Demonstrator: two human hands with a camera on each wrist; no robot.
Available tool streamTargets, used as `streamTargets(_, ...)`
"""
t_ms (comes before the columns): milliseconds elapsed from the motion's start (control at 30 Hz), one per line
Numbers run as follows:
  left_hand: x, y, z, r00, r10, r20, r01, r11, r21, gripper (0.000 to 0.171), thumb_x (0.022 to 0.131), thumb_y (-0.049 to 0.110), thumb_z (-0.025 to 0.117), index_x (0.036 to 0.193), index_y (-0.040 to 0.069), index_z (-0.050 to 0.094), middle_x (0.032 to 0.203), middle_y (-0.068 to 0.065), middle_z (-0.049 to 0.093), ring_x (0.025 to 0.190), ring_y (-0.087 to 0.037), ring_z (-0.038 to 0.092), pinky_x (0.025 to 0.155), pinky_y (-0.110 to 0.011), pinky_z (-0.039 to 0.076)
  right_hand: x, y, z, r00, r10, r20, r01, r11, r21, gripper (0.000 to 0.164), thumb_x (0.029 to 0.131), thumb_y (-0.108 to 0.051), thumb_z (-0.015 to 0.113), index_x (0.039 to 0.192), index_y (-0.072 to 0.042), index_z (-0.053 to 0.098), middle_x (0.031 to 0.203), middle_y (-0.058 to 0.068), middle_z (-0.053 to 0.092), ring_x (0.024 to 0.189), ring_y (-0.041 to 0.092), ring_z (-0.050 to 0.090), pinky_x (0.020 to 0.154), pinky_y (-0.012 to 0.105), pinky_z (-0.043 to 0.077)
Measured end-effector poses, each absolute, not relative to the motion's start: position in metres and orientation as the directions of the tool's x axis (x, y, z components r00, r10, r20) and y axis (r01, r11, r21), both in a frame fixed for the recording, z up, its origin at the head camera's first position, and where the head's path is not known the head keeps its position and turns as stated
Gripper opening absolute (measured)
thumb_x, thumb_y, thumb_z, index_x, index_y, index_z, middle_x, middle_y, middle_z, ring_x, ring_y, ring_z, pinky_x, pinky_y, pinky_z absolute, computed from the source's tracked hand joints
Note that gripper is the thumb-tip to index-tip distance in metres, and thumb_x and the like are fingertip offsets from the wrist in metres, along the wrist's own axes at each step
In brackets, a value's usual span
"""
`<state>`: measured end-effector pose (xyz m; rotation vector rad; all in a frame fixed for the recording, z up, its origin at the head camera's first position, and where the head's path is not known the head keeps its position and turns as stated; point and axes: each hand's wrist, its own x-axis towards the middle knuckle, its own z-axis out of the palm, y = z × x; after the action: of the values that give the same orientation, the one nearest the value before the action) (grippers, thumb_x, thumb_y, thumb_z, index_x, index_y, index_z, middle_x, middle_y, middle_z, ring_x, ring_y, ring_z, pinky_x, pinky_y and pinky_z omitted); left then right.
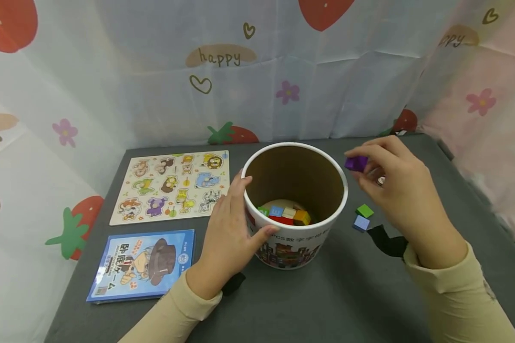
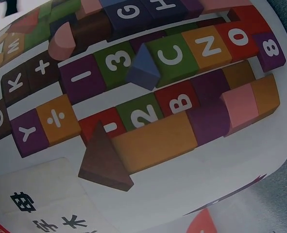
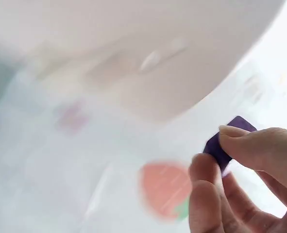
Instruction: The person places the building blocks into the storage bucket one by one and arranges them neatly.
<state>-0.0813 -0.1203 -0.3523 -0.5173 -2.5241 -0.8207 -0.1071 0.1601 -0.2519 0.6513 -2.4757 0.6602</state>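
My right hand pinches a small purple block between thumb and fingers, to the right of the bucket's rim. In the right wrist view the same purple block shows between the fingertips. My left hand holds a white printed bucket at its left side, fingertips over the rim and thumb across the front. Inside the bucket lie several coloured blocks, among them a red block and a yellow one. Printed letter blocks on the bucket wall fill the left wrist view.
A green block and a light blue block lie right of the bucket on the grey table. At the left are an animal puzzle board and a blue boxed game. Patterned cloth hangs behind.
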Motion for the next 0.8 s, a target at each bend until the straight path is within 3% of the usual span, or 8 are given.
streamTargets(100, -0.081, -0.12, -0.352, -0.838, 0.216, 0.501, 0.468, 0.757, 0.457, 0.095, 0.082, 0.082, 0.025, 0.151, 0.018, 0.015, 0.157, -0.003, 0.016, 0.132, -0.03, 0.039, 0.105, -0.055, 0.028, -0.106, 0.134, -0.239, -0.71, -0.46, 0.533, -0.657, 0.704, -0.268, 0.038, 0.076, 0.004, 0.077, 0.108, -0.015, 0.069, 0.108, -0.001, 0.056, 0.079, 0.009, 0.057, 0.066, 0.022, 0.048)
streamTargets(200, -0.082, -0.12, -0.351, -0.838, 0.217, 0.5, 0.466, 0.761, 0.452, 0.095, 0.082, 0.082, 0.024, 0.151, 0.018, 0.015, 0.157, -0.004, 0.016, 0.132, -0.03, 0.038, 0.105, -0.056, 0.028, -0.113, 0.114, -0.24, -0.704, -0.586, 0.402, -0.699, 0.672, -0.244, 0.035, 0.079, -0.001, 0.076, 0.11, -0.017, 0.07, 0.11, -0.002, 0.058, 0.082, 0.012, 0.06, 0.066, 0.029, 0.051)
streamTargets(300, -0.081, -0.12, -0.351, -0.842, 0.219, 0.494, 0.464, 0.761, 0.454, 0.095, 0.082, 0.082, 0.024, 0.151, 0.017, 0.015, 0.157, -0.004, 0.017, 0.132, -0.031, 0.038, 0.105, -0.056, 0.027, -0.118, 0.101, -0.244, -0.711, -0.653, 0.26, -0.703, 0.671, -0.234, 0.03, 0.082, -0.003, 0.074, 0.108, -0.017, 0.071, 0.111, -0.003, 0.061, 0.091, 0.015, 0.063, 0.073, 0.033, 0.052)
streamTargets(400, -0.08, -0.119, -0.351, -0.848, 0.22, 0.482, 0.46, 0.759, 0.462, 0.095, 0.082, 0.082, 0.025, 0.151, 0.018, 0.015, 0.157, -0.004, 0.017, 0.132, -0.031, 0.038, 0.105, -0.055, 0.027, -0.119, 0.1, -0.249, -0.715, -0.662, 0.225, -0.699, 0.676, -0.234, 0.026, 0.083, -0.003, 0.073, 0.106, -0.016, 0.072, 0.108, -0.004, 0.064, 0.09, 0.014, 0.063, 0.074, 0.034, 0.052)
streamTargets(533, -0.08, -0.119, -0.351, -0.847, 0.221, 0.484, 0.461, 0.757, 0.463, 0.095, 0.082, 0.082, 0.026, 0.151, 0.018, 0.016, 0.157, -0.003, 0.016, 0.132, -0.031, 0.038, 0.105, -0.056, 0.026, -0.12, 0.115, -0.252, -0.741, -0.558, 0.374, -0.652, 0.732, -0.199, 0.022, 0.084, -0.008, 0.074, 0.104, -0.017, 0.072, 0.101, -0.003, 0.065, 0.08, 0.014, 0.061, 0.065, 0.034, 0.05)
streamTargets(633, -0.081, -0.119, -0.351, -0.843, 0.217, 0.492, 0.464, 0.757, 0.461, 0.095, 0.082, 0.082, 0.026, 0.151, 0.017, 0.016, 0.157, -0.003, 0.016, 0.132, -0.03, 0.038, 0.105, -0.055, 0.027, -0.122, 0.136, -0.254, -0.807, -0.387, 0.445, -0.511, 0.836, -0.199, 0.019, 0.085, -0.013, 0.073, 0.104, -0.017, 0.072, 0.099, -0.001, 0.064, 0.078, 0.017, 0.059, 0.06, 0.037, 0.048)
streamTargets(700, -0.081, -0.119, -0.351, -0.842, 0.215, 0.495, 0.464, 0.756, 0.462, 0.095, 0.082, 0.082, 0.026, 0.151, 0.017, 0.015, 0.157, -0.003, 0.016, 0.132, -0.03, 0.039, 0.105, -0.055, 0.027, -0.126, 0.154, -0.259, -0.876, -0.287, 0.388, -0.391, 0.894, -0.22, 0.018, 0.087, -0.018, 0.07, 0.105, -0.017, 0.071, 0.1, 0.002, 0.063, 0.078, 0.02, 0.059, 0.056, 0.04, 0.046)
streamTargets(800, -0.081, -0.12, -0.351, -0.842, 0.212, 0.496, 0.463, 0.756, 0.463, 0.095, 0.082, 0.081, 0.027, 0.151, 0.018, 0.015, 0.157, -0.003, 0.017, 0.131, -0.03, 0.039, 0.105, -0.055, 0.027, -0.136, 0.18, -0.279, -0.964, -0.206, 0.167, -0.24, 0.945, -0.222, 0.023, 0.09, -0.023, 0.067, 0.111, -0.017, 0.069, 0.106, 0.005, 0.063, 0.083, 0.025, 0.061, 0.057, 0.045, 0.047)
